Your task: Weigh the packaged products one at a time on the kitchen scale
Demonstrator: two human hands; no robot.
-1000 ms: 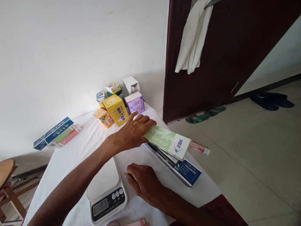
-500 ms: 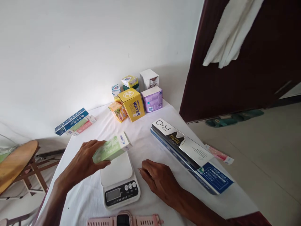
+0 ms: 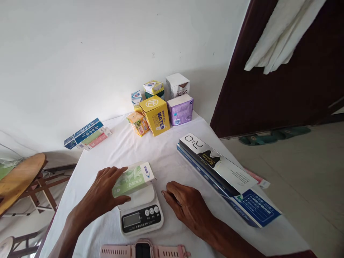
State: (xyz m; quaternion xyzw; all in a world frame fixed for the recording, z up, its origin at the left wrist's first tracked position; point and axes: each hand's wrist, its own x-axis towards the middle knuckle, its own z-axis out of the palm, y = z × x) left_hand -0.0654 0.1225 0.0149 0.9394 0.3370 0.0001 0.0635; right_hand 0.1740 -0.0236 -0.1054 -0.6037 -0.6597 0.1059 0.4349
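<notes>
A green-and-white carton (image 3: 134,181) lies on the white platform of a digital kitchen scale (image 3: 142,218). My left hand (image 3: 103,190) is around the carton's left end, its fingers at the far edge and the thumb spread beside the near edge. The hand looks open, though contact at the fingertips is hard to make out. The scale's display looks blank. To the right of the scale, my right hand (image 3: 185,202) rests on the white cloth with its fingers curled in, and nothing shows in it.
Long boxes, a silver-black one (image 3: 215,163) on a blue one (image 3: 258,208), lie at right. A yellow box (image 3: 156,116), purple pack (image 3: 180,110), orange pack (image 3: 138,123) and others stand by the wall. Flat cartons (image 3: 88,134) lie far left. A pink-strapped watch (image 3: 143,249) lies in front.
The carton has gone from being held tilted over the scale to lying on its platform. My left hand's thumb and fingers have spread wider. My right hand stays curled, and the view has shifted slightly.
</notes>
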